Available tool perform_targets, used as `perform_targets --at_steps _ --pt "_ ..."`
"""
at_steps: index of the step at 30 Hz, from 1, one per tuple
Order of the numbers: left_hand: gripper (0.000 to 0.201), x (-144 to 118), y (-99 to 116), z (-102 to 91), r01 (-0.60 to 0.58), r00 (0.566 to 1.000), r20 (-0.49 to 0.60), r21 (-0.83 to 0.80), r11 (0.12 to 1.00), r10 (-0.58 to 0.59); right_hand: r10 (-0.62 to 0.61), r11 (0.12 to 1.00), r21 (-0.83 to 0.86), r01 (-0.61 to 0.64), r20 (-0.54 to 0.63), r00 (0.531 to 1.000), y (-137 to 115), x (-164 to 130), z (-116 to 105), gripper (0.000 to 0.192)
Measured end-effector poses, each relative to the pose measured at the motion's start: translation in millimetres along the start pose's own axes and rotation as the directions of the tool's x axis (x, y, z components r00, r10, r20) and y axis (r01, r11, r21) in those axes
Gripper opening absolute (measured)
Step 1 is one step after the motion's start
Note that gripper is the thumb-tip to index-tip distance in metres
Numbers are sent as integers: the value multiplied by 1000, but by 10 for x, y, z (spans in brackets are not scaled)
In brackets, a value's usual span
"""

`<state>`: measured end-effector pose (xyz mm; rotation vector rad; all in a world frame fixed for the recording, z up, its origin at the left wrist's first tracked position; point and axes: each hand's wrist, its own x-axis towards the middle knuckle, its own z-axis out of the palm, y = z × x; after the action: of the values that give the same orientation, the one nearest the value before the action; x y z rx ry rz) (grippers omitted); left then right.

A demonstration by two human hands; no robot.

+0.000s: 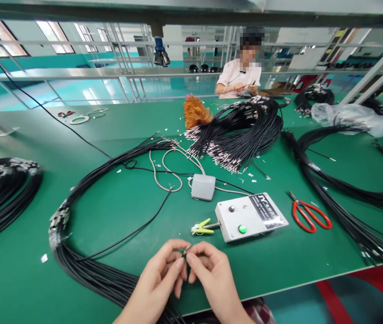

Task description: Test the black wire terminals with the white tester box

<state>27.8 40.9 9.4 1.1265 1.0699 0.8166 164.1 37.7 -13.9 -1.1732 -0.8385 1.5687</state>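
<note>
My left hand [161,272] and my right hand [210,272] meet near the table's front edge. Thumbs and fingertips of both are pinched around the end of a black cable [184,254], whose tip looks pale. From the left, a curved bundle of black cables [86,276], banded with clear wrap, runs under my left wrist. Just beyond my hands is a white box [250,218] with a knob, a lit green button and a label. A yellow-green clip [203,227] sits on the shaft at its left side.
Red-handled scissors [309,215] lie right of the box. A grey pedal [203,186] with cords rests behind it. More cable bundles [242,130] stand at the back, left and right. An orange feathery duster [194,112] lies behind. Across the table sits a person [240,76].
</note>
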Motion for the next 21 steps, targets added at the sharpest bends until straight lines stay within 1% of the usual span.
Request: perform_targets --at_steps 3,5,6,9,11,13,14,18,21 --pt "30 31 26 51 -83 997 -1 54 995 84 -29 994 -108 31 12 999 -15 -16 -60 40" --pt "21 75 19 94 -125 992 -26 52 991 127 -64 981 -182 67 25 998 -18 -27 -115 35" --pt "21 100 8 114 -135 990 -46 35 990 136 -82 972 -218 88 35 996 -19 -31 -144 33" --pt "29 152 -54 152 -104 990 -98 -29 994 101 -132 931 -333 146 64 989 -30 -40 -217 26" --pt "31 152 -113 150 -53 991 -124 -17 998 50 -184 888 -413 201 80 980 -51 -42 -247 21" --pt "30 123 -176 132 -15 988 -154 64 998 25 -250 825 -497 271 109 962 -81 -44 -264 16" --pt "29 102 -205 121 -11 986 -162 120 993 31 -282 787 -534 308 132 950 -96 -44 -269 14" --pt "20 29 -267 102 -70 978 -166 324 944 129 -363 641 -641 423 232 902 -118 -38 -299 13" --pt "17 41 -266 118 -104 961 -194 405 908 196 -386 557 -697 452 265 884 -86 -28 -353 14"
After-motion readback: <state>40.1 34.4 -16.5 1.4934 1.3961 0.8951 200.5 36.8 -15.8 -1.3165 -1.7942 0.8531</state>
